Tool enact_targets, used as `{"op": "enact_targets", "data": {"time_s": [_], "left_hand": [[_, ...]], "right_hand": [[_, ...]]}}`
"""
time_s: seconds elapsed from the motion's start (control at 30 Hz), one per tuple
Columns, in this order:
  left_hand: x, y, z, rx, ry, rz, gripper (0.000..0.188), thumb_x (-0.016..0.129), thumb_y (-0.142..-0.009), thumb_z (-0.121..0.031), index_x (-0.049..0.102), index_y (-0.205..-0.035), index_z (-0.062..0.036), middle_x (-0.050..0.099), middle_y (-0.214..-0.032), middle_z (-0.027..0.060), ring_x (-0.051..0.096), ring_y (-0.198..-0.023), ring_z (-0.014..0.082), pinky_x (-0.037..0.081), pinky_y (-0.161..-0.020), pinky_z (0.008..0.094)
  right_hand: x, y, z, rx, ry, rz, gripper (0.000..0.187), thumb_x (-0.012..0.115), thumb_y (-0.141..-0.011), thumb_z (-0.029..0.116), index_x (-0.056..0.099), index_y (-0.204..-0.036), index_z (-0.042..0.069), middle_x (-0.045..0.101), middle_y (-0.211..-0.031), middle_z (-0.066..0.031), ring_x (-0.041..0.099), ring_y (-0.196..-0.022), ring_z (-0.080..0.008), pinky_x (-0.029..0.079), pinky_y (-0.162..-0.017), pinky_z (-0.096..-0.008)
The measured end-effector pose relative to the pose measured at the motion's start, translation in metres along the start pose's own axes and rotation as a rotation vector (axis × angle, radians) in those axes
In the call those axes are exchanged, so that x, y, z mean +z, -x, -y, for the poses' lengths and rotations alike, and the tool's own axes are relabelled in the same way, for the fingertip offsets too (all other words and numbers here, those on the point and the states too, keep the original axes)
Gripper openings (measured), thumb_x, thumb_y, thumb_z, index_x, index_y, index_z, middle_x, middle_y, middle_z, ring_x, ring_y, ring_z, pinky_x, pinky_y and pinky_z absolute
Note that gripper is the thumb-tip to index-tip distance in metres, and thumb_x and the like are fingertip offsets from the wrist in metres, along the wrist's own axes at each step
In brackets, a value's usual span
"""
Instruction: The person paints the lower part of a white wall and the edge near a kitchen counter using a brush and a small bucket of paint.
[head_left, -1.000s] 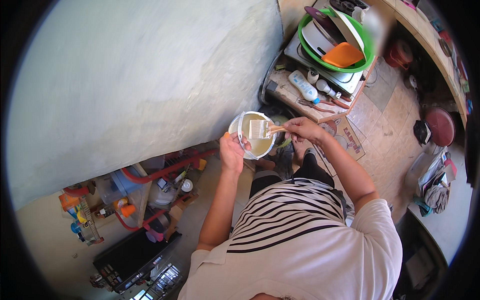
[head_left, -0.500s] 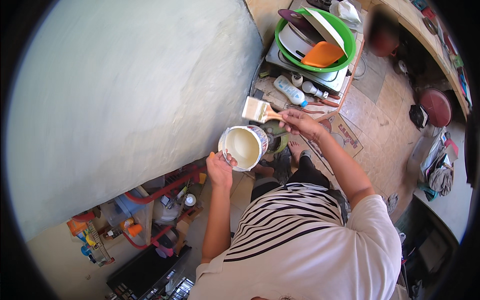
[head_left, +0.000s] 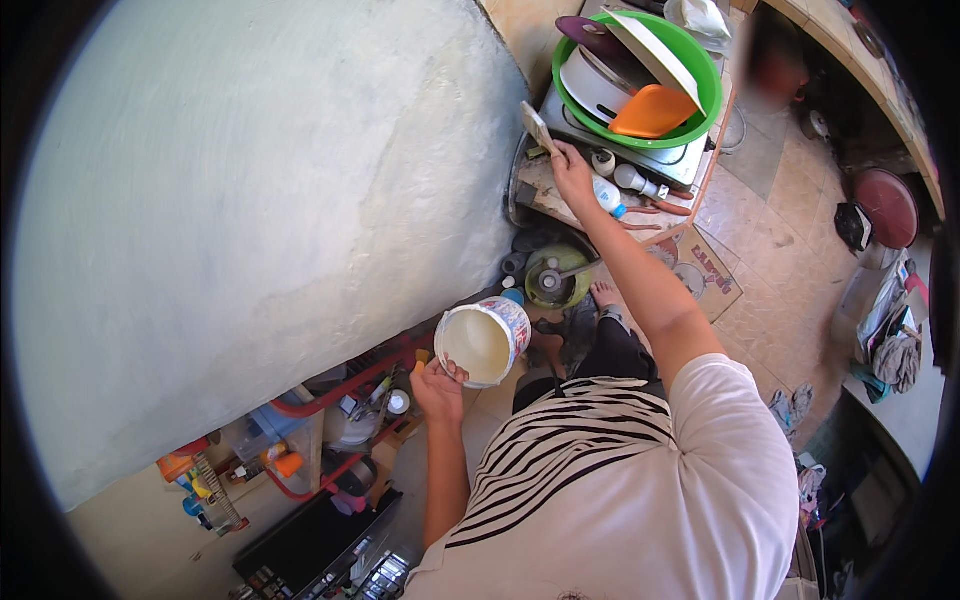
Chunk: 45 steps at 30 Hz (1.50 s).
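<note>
The left hand [head_left: 438, 388] grips the white bucket [head_left: 514, 322] by its rim, at the centre of the frame, mouth tipped upward, probably to keep the opening easy to reach. Its forearm [head_left: 446, 480] rises from the lower edge. The right arm [head_left: 650, 280] stretches toward the upper centre, where the right hand [head_left: 573, 178] grasps the paintbrush [head_left: 537, 128] by its handle, seemingly for reach. Whether its bristles touch the wall [head_left: 270, 200] is unclear. Beyond, upper right, sits a green basin [head_left: 712, 90].
</note>
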<state>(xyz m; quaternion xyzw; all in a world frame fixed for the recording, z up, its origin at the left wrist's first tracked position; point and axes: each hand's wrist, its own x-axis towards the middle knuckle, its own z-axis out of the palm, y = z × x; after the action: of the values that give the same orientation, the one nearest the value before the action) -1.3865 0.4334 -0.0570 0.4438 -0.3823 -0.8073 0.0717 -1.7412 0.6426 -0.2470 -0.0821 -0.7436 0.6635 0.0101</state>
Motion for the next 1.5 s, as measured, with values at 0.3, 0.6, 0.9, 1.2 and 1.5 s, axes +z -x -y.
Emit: {"op": "enact_targets", "data": {"time_s": [0.3,0.6,0.9,1.2,1.5], "left_hand": [[-0.031,0.025,-0.001,0.029,0.023,-0.079,0.049,0.034,-0.095,-0.044,0.053,-0.094,0.0017,0.049,-0.075,0.0091,0.046,-0.064,0.0223,0.039,-0.065,0.0363],[-0.041,0.028,0.003,0.014,0.038,-0.107,0.051,0.035,-0.094,-0.045,0.054,-0.094,0.0020,0.050,-0.074,0.0087,0.046,-0.064,0.0222,0.039,-0.066,0.0365],[-0.036,0.021,0.003,-0.026,0.049,-0.059,0.052,0.032,-0.096,-0.045,0.054,-0.094,0.0022,0.051,-0.075,0.0087,0.045,-0.065,0.0216,0.039,-0.066,0.0362],[-0.030,0.021,0.007,-0.029,0.019,-0.075,0.051,0.031,-0.096,-0.044,0.053,-0.094,0.0012,0.050,-0.075,0.0080,0.045,-0.065,0.0219,0.039,-0.066,0.0364],[-0.041,0.025,0.015,-0.026,0.018,-0.092,0.052,0.029,-0.095,-0.045,0.053,-0.094,0.0010,0.049,-0.074,0.0081,0.045,-0.064,0.0220,0.039,-0.066,0.0365]], "right_hand": [[0.023,-0.034,0.005,-0.045,0.131,-0.088,0.036,0.054,-0.094,0.026,0.061,-0.124,0.008,0.066,-0.107,-0.0204,0.064,-0.099,-0.0310,0.048,-0.087,-0.0357],[0.030,0.057,-0.016,-0.077,0.027,0.201,0.033,0.053,-0.094,0.020,0.061,-0.123,0.006,0.061,-0.113,-0.0227,0.056,-0.108,-0.0397,0.044,-0.096,-0.0417],[0.025,-0.024,-0.012,-0.079,0.089,-0.130,0.036,0.054,-0.094,0.023,0.059,-0.126,0.006,0.066,-0.106,-0.0207,0.064,-0.097,-0.0309,0.048,-0.086,-0.0356],[0.044,-0.014,-0.044,-0.155,0.101,0.005,0.034,0.055,-0.094,0.019,0.058,-0.125,0.008,0.066,-0.103,-0.0165,0.064,-0.089,-0.0266,0.049,-0.083,-0.0344],[0.025,0.000,-0.042,-0.109,0.051,-0.033,0.031,0.054,-0.094,0.017,0.057,-0.124,0.009,0.062,-0.089,-0.0114,0.059,-0.073,-0.0179,0.049,-0.070,-0.0320]]}}
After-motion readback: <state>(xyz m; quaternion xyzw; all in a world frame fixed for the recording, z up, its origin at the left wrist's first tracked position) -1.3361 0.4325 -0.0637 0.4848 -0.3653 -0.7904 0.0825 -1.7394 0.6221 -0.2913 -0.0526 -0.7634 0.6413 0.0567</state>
